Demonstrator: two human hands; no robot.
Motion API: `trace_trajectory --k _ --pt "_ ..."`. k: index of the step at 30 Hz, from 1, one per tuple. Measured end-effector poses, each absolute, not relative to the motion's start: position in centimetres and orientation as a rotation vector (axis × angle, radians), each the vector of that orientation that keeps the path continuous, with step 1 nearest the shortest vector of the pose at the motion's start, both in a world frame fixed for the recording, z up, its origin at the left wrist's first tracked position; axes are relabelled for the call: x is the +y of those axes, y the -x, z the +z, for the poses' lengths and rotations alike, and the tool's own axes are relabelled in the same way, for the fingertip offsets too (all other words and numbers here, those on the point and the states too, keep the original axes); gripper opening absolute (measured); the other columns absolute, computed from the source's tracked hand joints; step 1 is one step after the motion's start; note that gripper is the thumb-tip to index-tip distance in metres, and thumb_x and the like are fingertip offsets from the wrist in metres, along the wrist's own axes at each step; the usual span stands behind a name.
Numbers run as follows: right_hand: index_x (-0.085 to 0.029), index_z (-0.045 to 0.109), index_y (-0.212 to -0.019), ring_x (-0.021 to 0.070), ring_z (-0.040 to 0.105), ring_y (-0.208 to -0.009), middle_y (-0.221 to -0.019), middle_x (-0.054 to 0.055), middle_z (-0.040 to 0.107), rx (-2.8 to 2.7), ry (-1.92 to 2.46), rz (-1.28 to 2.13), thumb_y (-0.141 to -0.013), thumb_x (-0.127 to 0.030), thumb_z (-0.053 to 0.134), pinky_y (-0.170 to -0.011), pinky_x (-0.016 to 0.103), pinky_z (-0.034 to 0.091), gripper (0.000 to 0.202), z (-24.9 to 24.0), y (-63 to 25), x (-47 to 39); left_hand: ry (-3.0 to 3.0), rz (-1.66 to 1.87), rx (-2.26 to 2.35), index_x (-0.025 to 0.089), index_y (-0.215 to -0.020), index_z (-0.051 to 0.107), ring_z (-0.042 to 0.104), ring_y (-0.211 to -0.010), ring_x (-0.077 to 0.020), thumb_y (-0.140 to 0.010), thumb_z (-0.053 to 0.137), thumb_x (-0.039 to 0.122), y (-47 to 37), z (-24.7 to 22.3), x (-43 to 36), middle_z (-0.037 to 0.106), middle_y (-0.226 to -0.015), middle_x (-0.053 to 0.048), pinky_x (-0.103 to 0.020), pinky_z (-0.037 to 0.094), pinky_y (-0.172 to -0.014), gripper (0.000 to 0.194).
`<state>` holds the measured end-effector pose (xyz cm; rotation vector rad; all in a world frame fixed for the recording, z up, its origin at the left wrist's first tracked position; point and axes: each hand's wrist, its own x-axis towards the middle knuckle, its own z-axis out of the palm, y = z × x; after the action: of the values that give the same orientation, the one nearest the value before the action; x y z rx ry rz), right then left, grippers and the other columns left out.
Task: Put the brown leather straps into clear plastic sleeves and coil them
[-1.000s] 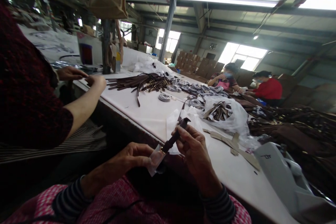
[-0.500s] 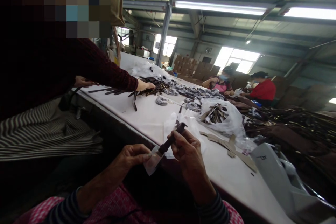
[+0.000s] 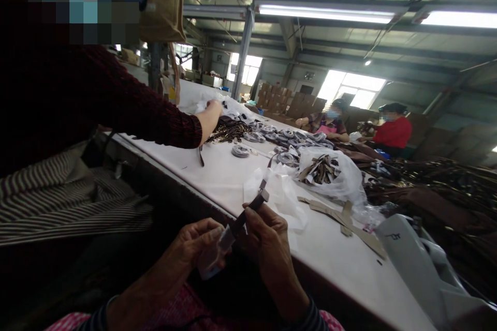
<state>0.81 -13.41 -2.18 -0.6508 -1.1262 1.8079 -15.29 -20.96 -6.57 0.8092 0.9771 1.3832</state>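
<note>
Just in front of the table edge, my left hand [image 3: 200, 245] pinches a small clear plastic bag [image 3: 213, 259]. The lower end of a dark folded strap [image 3: 248, 214] is inside the bag. My right hand [image 3: 267, 243] grips the strap higher up, between thumb and fingers. The strap tilts up to the right, its upper end free above my right fingers. Beyond it, thin white plastic bags [image 3: 285, 199] lie on the white table [image 3: 182, 163].
A person's arm [image 3: 155, 114] reaches over dark straps [image 3: 229, 130] at the left. Grey coils [image 3: 297, 139], a plastic bag of strips [image 3: 326, 169] and tan strips [image 3: 349, 220] lie further right, near a grey machine [image 3: 417, 269]. Two people work across the table.
The strap sits deeper in the small bag, and both my hands have moved slightly down. The neighbouring person's hand has moved from the dark straps to the white plastic behind them.
</note>
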Motion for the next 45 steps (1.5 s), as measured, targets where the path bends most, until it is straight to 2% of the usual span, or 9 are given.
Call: trace_trajectory --k 6,11,16,18,23,26,29,36,45 --pt "-0.014 0.075 -0.101 0.0048 0.027 -0.050 -0.060 -0.006 0.046 -1.249 0.604 1.833 -0.086 -0.044 0.081 -0.045 0.018 0.021 0.034 -4.3 -0.6 -14.1 -0.823 1.360 1.023 0.016 -0.097 0.070 0.069 -0.056 -0.0162 -0.072 0.092 0.039 16.2 -7.5 -21.9 0.080 -0.077 -0.007 -0.022 0.049 -0.051 0.041" --pt "-0.014 0.073 -0.102 0.0058 0.043 -0.049 -0.073 0.002 0.064 -0.848 0.638 2.200 -0.075 -0.065 0.082 -0.038 0.014 0.021 0.059 -6.1 -0.3 -12.8 -0.863 1.308 1.068 0.014 -0.093 0.074 0.070 -0.054 -0.0177 -0.071 0.092 0.040 17.3 -7.5 -23.8 0.079 -0.073 -0.007 -0.024 0.050 -0.051 0.038" --pt "-0.014 0.067 -0.089 0.0025 0.032 -0.042 -0.058 -0.006 0.054 -0.812 0.661 2.125 -0.074 -0.042 0.090 -0.035 0.013 0.019 0.039 -5.3 0.4 -12.3 -0.871 1.270 1.097 0.015 -0.098 0.073 0.068 -0.055 -0.0174 -0.074 0.089 0.043 18.0 -7.6 -24.7 0.079 -0.075 -0.008 -0.024 0.047 -0.051 0.040" --pt "-0.015 0.066 -0.086 0.0027 0.032 -0.041 -0.055 -0.007 0.050 -0.911 0.657 2.031 -0.077 -0.040 0.088 -0.036 0.013 0.021 0.035 -4.4 0.5 -12.4 -0.872 1.267 1.097 0.015 -0.106 0.072 0.065 -0.057 -0.0155 -0.075 0.088 0.044 18.0 -7.6 -24.7 0.078 -0.077 -0.006 -0.023 0.044 -0.053 0.045" --pt "-0.019 0.065 -0.085 0.0050 0.035 -0.042 -0.056 -0.009 0.046 -1.061 0.746 1.796 -0.078 -0.040 0.087 -0.038 0.017 0.026 0.031 -2.6 0.5 -12.4 -1.045 1.289 1.126 0.025 -0.126 0.066 0.066 -0.091 -0.0209 -0.061 0.094 0.023 17.6 -6.9 -24.7 0.075 -0.104 0.000 -0.026 0.048 -0.076 0.070" --pt "-0.019 0.067 -0.084 0.0047 0.038 -0.048 -0.064 -0.006 0.051 -1.112 0.738 1.732 -0.078 -0.037 0.088 -0.041 0.017 0.028 0.028 -1.9 0.5 -12.7 -1.224 1.271 1.371 0.025 -0.118 0.067 0.063 -0.094 -0.0211 -0.074 0.084 0.023 17.2 -6.5 -24.5 0.072 -0.102 0.002 -0.028 0.047 -0.081 0.047" --pt "-0.018 0.071 -0.088 0.0053 0.037 -0.050 -0.066 -0.005 0.051 -1.174 0.704 1.759 -0.081 -0.038 0.087 -0.044 0.018 0.027 0.027 -1.6 0.6 -13.1 -1.253 1.237 1.482 0.021 -0.105 0.069 0.059 -0.082 -0.0189 -0.085 0.074 0.033 16.9 -6.6 -24.0 0.067 -0.086 0.002 -0.028 0.045 -0.074 0.024" --pt "-0.019 0.074 -0.087 0.0086 0.039 -0.050 -0.063 -0.003 0.054 -1.280 0.694 1.669 -0.081 -0.042 0.085 -0.045 0.023 0.028 0.026 -1.3 -0.1 -13.0 -1.333 1.299 1.410 0.020 -0.096 0.072 0.060 -0.080 -0.0192 -0.085 0.076 0.043 16.1 -6.2 -22.8 0.068 -0.085 0.001 -0.027 0.044 -0.072 0.025" --pt "-0.017 0.066 -0.074 0.0064 0.032 -0.048 -0.059 -0.005 0.046 -1.341 0.588 1.440 -0.087 -0.035 0.079 -0.044 0.023 0.024 0.025 1.1 -0.9 -12.0 -1.491 1.307 1.454 0.021 -0.105 0.069 0.062 -0.073 -0.0179 -0.089 0.074 0.048 14.5 -4.8 -19.4 0.071 -0.080 0.002 -0.027 0.044 -0.069 0.032"
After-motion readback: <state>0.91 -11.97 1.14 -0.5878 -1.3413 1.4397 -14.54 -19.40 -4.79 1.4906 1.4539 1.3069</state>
